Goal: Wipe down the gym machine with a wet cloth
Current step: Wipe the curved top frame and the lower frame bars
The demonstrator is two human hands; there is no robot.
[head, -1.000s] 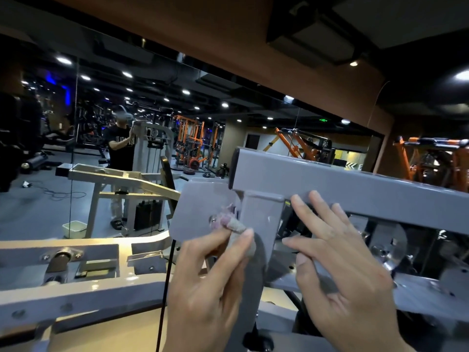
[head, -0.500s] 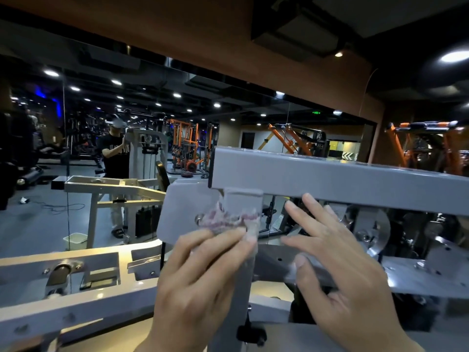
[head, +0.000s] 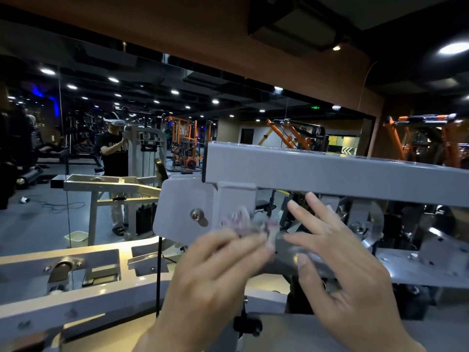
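A grey steel gym machine fills the middle of the view, with a thick horizontal beam on top and a vertical post under its left end. My left hand presses a small pinkish cloth against the post, just right of a bolt; the hand and cloth are blurred by motion. My right hand is spread with straight fingers beside the post, under the beam, its fingertips near a lower grey bar. Whether it touches the bar I cannot tell.
A wall mirror behind the machine reflects the gym and a person at a white machine. A pale frame rail runs across the lower left. Pulleys and brackets sit behind my right hand. Orange racks stand far right.
My left hand has slid the cloth to the right across the post, uncovering the bolt. My right hand has shifted slightly right and down. The view has tilted up a little.
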